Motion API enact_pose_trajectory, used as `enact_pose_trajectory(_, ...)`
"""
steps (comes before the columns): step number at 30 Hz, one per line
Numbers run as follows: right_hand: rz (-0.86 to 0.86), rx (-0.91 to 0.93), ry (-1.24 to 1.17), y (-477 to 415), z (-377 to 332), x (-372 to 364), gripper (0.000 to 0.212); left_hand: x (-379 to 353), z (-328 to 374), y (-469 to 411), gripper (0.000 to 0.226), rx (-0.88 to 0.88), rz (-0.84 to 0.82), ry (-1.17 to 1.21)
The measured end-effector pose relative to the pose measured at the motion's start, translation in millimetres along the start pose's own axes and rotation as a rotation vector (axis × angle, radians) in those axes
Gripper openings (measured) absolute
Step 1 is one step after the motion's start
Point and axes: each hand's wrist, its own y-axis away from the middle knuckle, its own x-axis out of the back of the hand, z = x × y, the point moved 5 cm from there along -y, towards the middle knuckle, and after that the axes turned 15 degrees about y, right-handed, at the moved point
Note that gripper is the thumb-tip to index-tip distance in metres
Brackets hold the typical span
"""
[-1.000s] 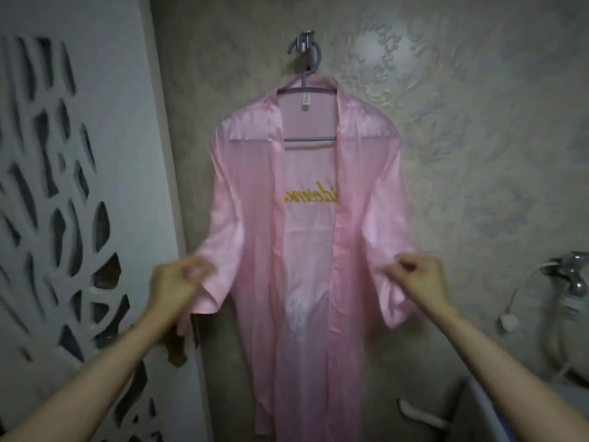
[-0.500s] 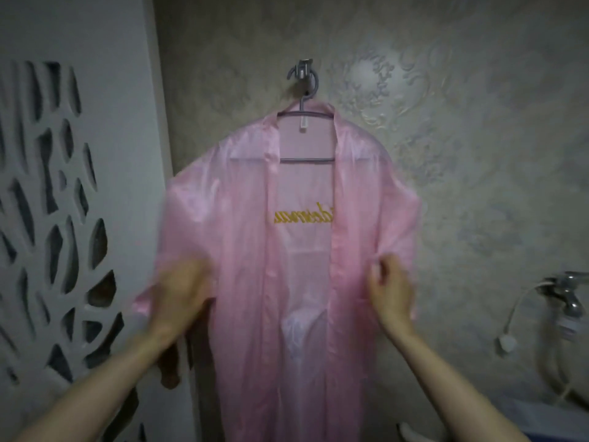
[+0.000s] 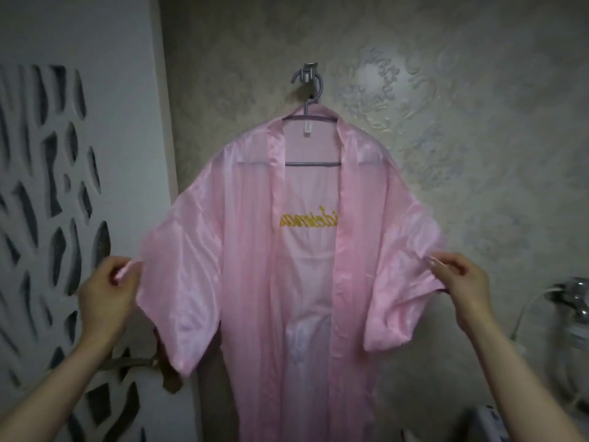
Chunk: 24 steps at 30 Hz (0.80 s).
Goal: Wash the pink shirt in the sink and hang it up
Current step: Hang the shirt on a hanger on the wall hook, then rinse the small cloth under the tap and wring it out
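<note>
1. At the far left you have a white panel with dark, leaf-shaped cut-outs [image 3: 47, 186].
2. Your left hand [image 3: 105, 296] is raised just beside it. The fingers are curled, and the thumb and fingertips pinch the cuff edge of the near sleeve.
3. The long pink satin shirt [image 3: 248, 250] hangs in the middle with its front open. Its 2 sleeves are spread outward, 1 toward each of your hands.
4. It sits on a grey wire hanger [image 3: 310, 164], and the hanger's crook is caught on a grey metal wall hook [image 3: 307, 74] above the collar.
5. Gold embroidered lettering [image 3: 309, 220] shows between the 2 front bands; it is too blurred to read.
6. Your right hand [image 3: 459, 282] is raised on the other side. Its fingers are curled and grip the gathered cuff of that sleeve.
7. Behind everything is a beige embossed wall [image 3: 478, 106].
8. A chrome tap [image 3: 573, 298] with a pale hose sits at the right edge, apart from the shirt.
</note>
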Motion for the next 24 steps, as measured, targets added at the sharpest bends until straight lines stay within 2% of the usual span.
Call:
enact_pose_trajectory(2, 0.004, -0.044, -0.001, 7, 20, 13, 0.021, 16, -25, 14, 0.014, 0.052, 0.139, 0.018)
enact_pose_trajectory(4, 0.002, -0.117, 0.057, 15, 44, 25, 0.024, 27, -47, 28, 0.022, 0.135, 0.181, 0.011)
enact_pose_trajectory(8, 0.026, -0.222, 0.107, 39, 71, 25, 0.020, 19, -67, 40, 0.030, 0.294, 0.192, 0.172)
enact_pose_trajectory(11, 0.016, -0.282, -0.027, 50, 73, 19, 0.018, 5, -59, 42, 0.033, 0.450, 0.177, 0.368)
enact_pose_trajectory(14, -0.033, -0.306, -0.157, 57, 74, 12, 0.027, -3, -55, 54, 0.043, 0.589, 0.077, 0.586)
enact_pose_trajectory(16, 0.015, -0.243, -0.082, 66, 73, 13, 0.011, -2, -52, 69, 0.037, 0.583, 0.023, 0.581)
enact_pose_trajectory(17, 0.095, -0.198, -0.006, 71, 72, 14, 0.008, 1, -51, 76, 0.034, 0.552, 0.044, 0.510)
enact_pose_trajectory(18, 0.168, -0.165, 0.072, 80, 71, 15, 0.020, 3, -50, 84, 0.033, 0.509, 0.087, 0.430)
enact_pose_trajectory(20, 0.271, -0.099, 0.154, 99, 70, 6, 0.028, 2, -49, 96, 0.034, 0.471, 0.143, 0.347)
enact_pose_trajectory(22, 0.249, -0.094, 0.163, 115, 71, -21, 0.029, -6, -51, 102, 0.032, 0.502, 0.111, 0.403)
enact_pose_trajectory(24, 0.111, -0.143, 0.097, 129, 74, -64, 0.021, -12, -53, 105, 0.025, 0.532, 0.047, 0.418)
